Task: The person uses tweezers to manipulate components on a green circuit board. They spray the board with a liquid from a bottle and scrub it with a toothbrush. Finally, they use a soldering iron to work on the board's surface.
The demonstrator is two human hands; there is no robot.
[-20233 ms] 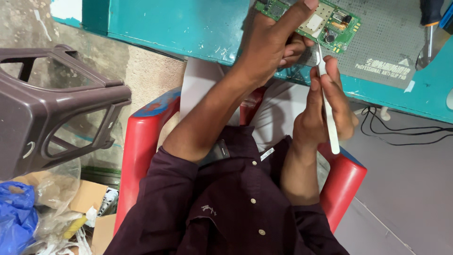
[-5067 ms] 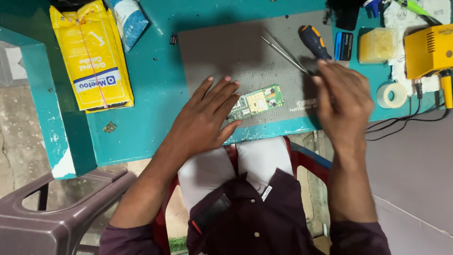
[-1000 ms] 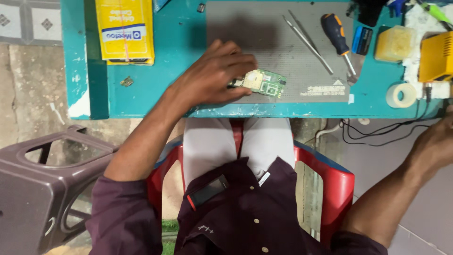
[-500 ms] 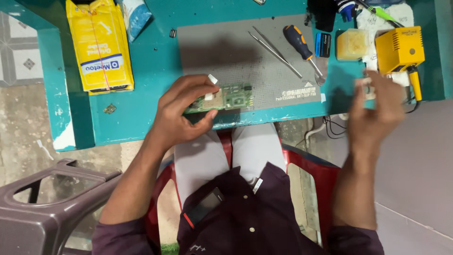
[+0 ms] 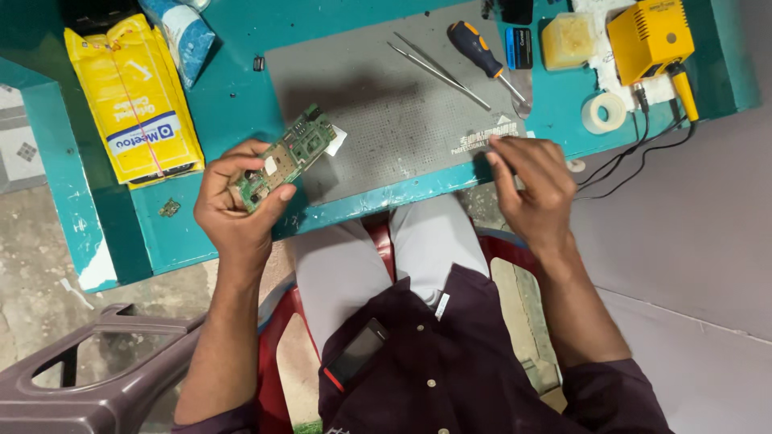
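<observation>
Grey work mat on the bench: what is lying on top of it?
On the grey mat lie tweezers and a screwdriver. The right hand covers its near right corner, and the circuit board in the left hand hides its left edge.

So there's this small green rectangular circuit board point(image 5: 285, 156) sitting left of centre in the frame, a bit above the middle. It's lifted off the surface and tilted diagonally, lower end down-left, upper end up-right. Component side faces up: little metal shields, tiny chips, a pale square patch near the middle. Its lower end is pinched between fingers, and a small white tab pokes out at the upper-right end.
</observation>
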